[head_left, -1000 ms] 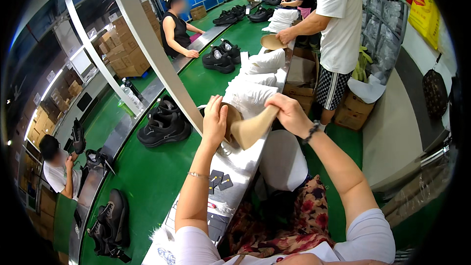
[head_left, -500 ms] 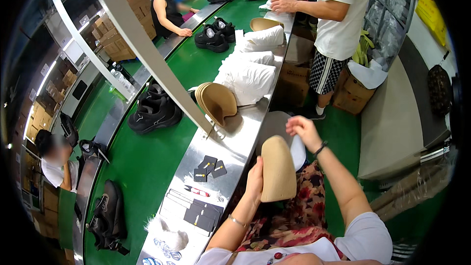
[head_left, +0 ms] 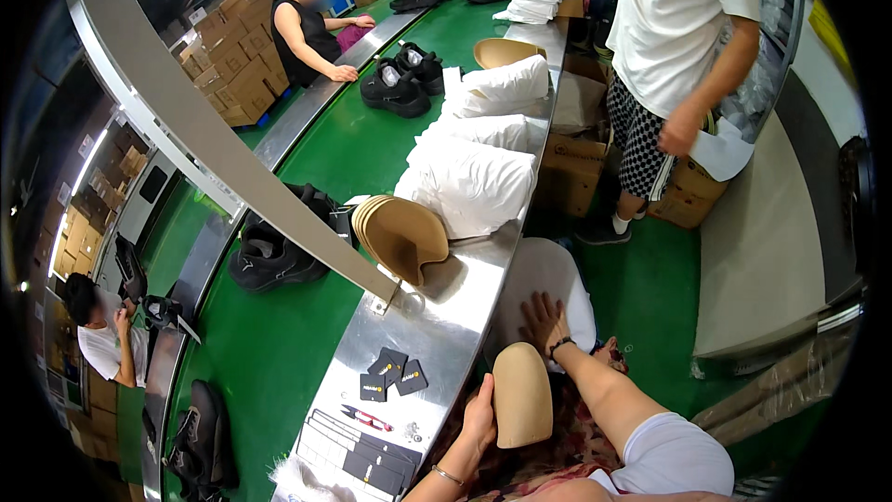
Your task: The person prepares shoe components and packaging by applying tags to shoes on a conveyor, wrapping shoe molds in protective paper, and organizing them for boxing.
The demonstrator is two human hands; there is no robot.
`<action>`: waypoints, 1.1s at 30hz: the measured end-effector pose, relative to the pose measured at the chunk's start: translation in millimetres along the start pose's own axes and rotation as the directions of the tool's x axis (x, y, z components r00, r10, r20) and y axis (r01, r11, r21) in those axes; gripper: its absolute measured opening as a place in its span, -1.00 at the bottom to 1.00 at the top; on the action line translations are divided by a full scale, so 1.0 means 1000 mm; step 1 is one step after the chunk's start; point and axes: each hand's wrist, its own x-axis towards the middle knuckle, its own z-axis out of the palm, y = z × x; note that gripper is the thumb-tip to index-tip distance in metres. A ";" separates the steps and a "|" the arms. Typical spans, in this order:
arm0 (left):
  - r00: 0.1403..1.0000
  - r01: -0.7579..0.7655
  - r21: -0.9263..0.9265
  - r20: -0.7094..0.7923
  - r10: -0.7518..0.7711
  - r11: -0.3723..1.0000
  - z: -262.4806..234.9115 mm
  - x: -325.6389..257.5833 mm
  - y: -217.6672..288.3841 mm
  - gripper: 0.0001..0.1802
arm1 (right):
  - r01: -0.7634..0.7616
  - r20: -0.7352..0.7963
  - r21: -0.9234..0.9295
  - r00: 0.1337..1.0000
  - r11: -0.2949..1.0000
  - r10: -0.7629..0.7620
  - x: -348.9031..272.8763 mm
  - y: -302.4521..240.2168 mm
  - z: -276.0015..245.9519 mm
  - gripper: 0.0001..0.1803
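My left hand [head_left: 478, 418] grips the left edge of a curved tan cardboard form [head_left: 523, 398], rounded at the top, held over my lap. Spread fingers of my right hand [head_left: 544, 320] lie flat on a white rounded surface [head_left: 571, 277], like a padded seat, just beyond the form. A nested stack of similar tan forms [head_left: 401, 234] stands on the metal ledge [head_left: 446, 316] to the left. Black tags [head_left: 395, 372], small red-handled snips [head_left: 367, 417] and black cards [head_left: 381, 461] lie on the ledge near my left hand.
White-wrapped bundles [head_left: 476, 181] line the ledge ahead. A slanted metal post [head_left: 269, 177] rises from it. Black shoes [head_left: 200, 442] sit on the green belt [head_left: 288, 344]. One person in a white shirt [head_left: 688, 28] stands at right; others sit across the belt. Cardboard boxes [head_left: 571, 167] stand below.
My right hand has come down from the air onto the white surface, fingers spreading. The tan form is lower in view, still in my left hand. The standing person's arms have dropped.
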 end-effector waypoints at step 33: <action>0.994 0.074 0.003 0.076 -0.074 0.997 0.003 0.020 0.003 -0.46 | -0.156 -0.033 0.960 0.764 0.234 0.645 0.037 0.049 0.029 -0.90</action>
